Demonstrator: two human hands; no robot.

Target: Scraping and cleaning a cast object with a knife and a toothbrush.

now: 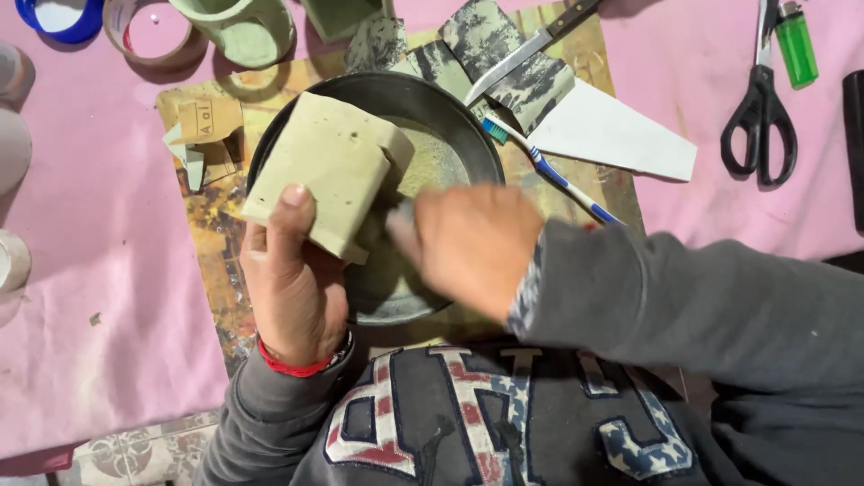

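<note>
The left hand [292, 279] grips a pale green block [328, 171], tilted over a dark round pan [450, 117] at the desk's centre. The right hand [472, 247] — blurred, its grasp impossible to tell — touches the block's lower right side. A toothbrush [549, 171] lies at the pan's three o'clock.

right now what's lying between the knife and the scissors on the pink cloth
In the head view, a white paper wedge lies between the knife and the scissors; beyond its tip, bare pink cloth runs to the scissors.
</note>
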